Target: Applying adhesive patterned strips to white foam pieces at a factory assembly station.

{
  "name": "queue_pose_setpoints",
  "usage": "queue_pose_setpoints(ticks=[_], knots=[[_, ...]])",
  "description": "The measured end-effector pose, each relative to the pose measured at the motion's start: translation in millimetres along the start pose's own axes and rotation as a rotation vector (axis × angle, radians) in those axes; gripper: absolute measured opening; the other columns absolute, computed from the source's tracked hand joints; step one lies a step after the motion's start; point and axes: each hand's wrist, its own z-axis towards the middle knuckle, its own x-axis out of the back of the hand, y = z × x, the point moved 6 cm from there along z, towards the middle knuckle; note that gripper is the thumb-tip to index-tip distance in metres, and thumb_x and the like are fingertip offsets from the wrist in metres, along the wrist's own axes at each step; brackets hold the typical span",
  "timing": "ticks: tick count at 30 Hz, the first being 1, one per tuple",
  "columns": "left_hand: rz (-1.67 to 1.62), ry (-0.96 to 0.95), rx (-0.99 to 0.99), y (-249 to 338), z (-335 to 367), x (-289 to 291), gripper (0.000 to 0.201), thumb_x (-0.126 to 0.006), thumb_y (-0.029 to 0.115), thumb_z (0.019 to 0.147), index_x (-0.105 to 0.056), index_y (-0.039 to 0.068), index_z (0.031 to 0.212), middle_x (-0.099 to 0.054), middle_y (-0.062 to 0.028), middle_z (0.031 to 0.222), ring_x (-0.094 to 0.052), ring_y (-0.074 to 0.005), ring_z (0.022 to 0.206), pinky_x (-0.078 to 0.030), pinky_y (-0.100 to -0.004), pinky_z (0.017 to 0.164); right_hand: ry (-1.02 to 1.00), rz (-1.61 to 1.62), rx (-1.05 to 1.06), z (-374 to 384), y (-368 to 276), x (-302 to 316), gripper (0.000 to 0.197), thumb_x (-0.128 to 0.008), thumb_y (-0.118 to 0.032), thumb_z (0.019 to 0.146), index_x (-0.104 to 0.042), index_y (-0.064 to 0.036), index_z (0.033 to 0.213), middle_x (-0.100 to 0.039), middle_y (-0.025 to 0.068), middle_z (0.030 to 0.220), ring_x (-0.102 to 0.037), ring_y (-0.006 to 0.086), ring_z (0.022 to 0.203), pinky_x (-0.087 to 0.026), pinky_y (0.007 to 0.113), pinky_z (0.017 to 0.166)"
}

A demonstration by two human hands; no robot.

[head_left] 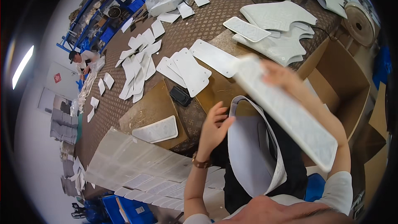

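My right hand (277,75) grips a long white quilted panel (290,114) with rounded corners near its far end; the panel slants down to the right along my forearm, and hand and panel are slightly blurred. My left hand (213,126) is open, fingers apart, holding nothing. Beside it, a curved grey-and-white padded piece (253,153) rests on my lap, its edge close to my thumb. Whether the thumb touches it I cannot tell. Beyond the right hand lies a flat white panel with corner holes (213,57), partly covered by the held panel.
Loose white panels (188,70) and a small black device (180,95) lie on the patterned table. Larger white quilted pieces (273,37) are stacked farther back. A cardboard box (331,91) stands open at right. At the far left a person (85,60) works along the table.
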Motion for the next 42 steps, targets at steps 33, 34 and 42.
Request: queue_pose_setpoints(ticks=[33,34,42], knots=[[-0.017,-0.747,0.009,65.2,64.8,-94.0,0.043,-0.037,0.02,0.107,-0.039,0.001,0.146,-0.051,-0.0071,0.14,-0.046,-0.0129,0.125,-0.036,-0.0271,0.106,0.087,0.067,-0.225,-86.7,42.4,18.4,0.062,-0.059,0.001,0.091,-0.036,-0.0031,0.148,-0.058,0.0079,0.13,-0.056,0.0126,0.118,-0.046,0.027,0.099],[-0.045,-0.749,0.034,63.7,65.2,-94.7,0.043,-0.037,0.021,0.108,-0.039,0.001,0.146,-0.051,-0.0063,0.138,-0.047,-0.0118,0.124,-0.037,-0.0265,0.105,0.093,0.067,-0.222,-85.4,42.9,18.3,0.062,-0.06,0.001,0.091,-0.036,-0.0028,0.147,-0.058,0.0079,0.13,-0.056,0.0125,0.117,-0.046,0.027,0.098],[-0.166,-0.721,0.136,59.1,64.1,-97.2,0.044,-0.037,0.024,0.108,-0.041,0.001,0.146,-0.053,-0.0037,0.136,-0.048,-0.0089,0.121,-0.037,-0.025,0.104,0.123,0.126,-0.218,-84.1,41.4,17.0,0.061,-0.059,0.001,0.091,-0.036,-0.0017,0.147,-0.059,0.0079,0.129,-0.058,0.0119,0.116,-0.047,0.027,0.098]])
